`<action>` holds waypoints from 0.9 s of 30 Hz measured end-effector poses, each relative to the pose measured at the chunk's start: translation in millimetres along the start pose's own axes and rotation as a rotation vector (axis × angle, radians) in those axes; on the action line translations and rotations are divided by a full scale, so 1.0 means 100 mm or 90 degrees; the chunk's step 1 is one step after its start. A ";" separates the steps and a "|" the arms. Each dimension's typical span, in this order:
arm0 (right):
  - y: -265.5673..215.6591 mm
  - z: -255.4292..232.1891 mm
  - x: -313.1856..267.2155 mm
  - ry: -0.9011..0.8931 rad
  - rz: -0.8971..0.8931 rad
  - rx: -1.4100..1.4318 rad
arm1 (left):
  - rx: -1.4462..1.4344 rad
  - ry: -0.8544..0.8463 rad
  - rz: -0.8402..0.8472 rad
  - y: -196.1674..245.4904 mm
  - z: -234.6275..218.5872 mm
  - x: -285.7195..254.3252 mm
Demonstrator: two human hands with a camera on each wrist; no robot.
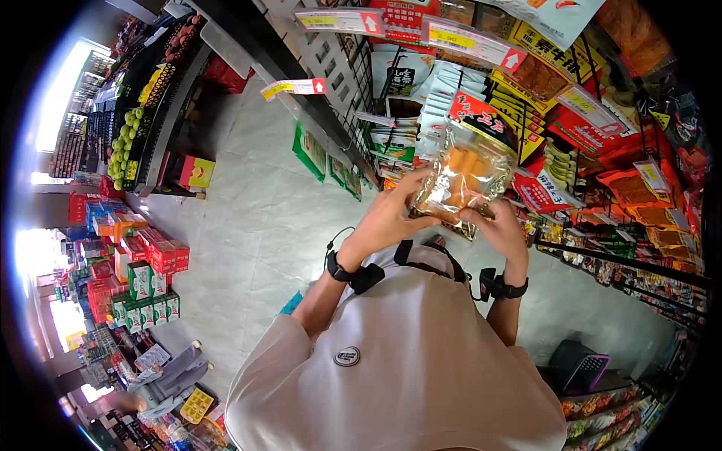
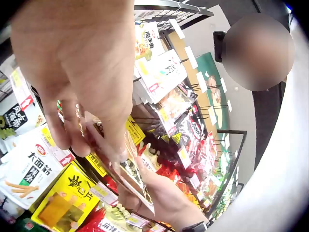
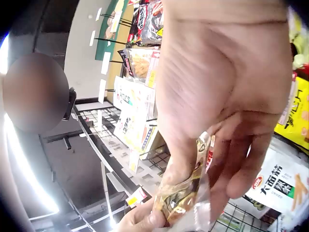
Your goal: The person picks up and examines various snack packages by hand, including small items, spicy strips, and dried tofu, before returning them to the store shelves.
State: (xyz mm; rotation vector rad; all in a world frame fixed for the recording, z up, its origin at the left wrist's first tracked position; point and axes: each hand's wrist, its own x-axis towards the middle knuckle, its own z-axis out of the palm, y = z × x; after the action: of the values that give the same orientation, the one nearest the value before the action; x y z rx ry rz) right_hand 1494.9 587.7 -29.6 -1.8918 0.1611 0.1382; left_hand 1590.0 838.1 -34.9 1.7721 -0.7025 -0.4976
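A clear plastic snack packet (image 1: 468, 167) with a red and black top label and orange-brown food inside is held up in front of the hanging shelf goods. At its left edge, my left hand (image 1: 392, 216) grips it, thumb on the near face and fingers behind. The lower right corner is pinched by my right hand (image 1: 502, 231), the thumb lying across the front. Seen edge-on in the left wrist view, the packet (image 2: 126, 176) runs between both hands. In the right wrist view its crinkled wrapper (image 3: 181, 198) shows between the right thumb and fingers.
Hooks of bagged snacks, such as a yellow packet (image 1: 523, 116) and a red packet (image 1: 541, 192), hang close behind, under price tags (image 1: 474, 43). A black shelf post (image 1: 301, 83) stands left. Farther off are green fruit (image 1: 124, 146), stacked boxes (image 1: 154, 286) and a dark basket (image 1: 575, 367).
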 end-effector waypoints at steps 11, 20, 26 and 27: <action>-0.30 0.03 0.06 0.077 -0.257 -0.163 | 0.073 -0.033 0.108 0.15 0.08 0.06; -0.19 -0.06 -0.02 0.031 -0.315 -0.060 | -0.127 0.064 -0.009 0.07 0.25 0.09; -0.21 -0.11 -0.12 0.209 -0.191 0.042 | -0.168 0.004 -0.056 -0.08 0.11 0.06; -0.22 -0.12 -0.13 0.205 -0.184 0.044 | -0.180 -0.053 -0.064 -0.03 0.08 0.04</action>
State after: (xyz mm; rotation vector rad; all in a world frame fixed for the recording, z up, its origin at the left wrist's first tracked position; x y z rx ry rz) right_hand 1486.1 584.3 -2.7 -1.8366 0.1070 -0.3654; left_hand 1588.4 829.8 -40.3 1.5330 -0.5718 -0.7075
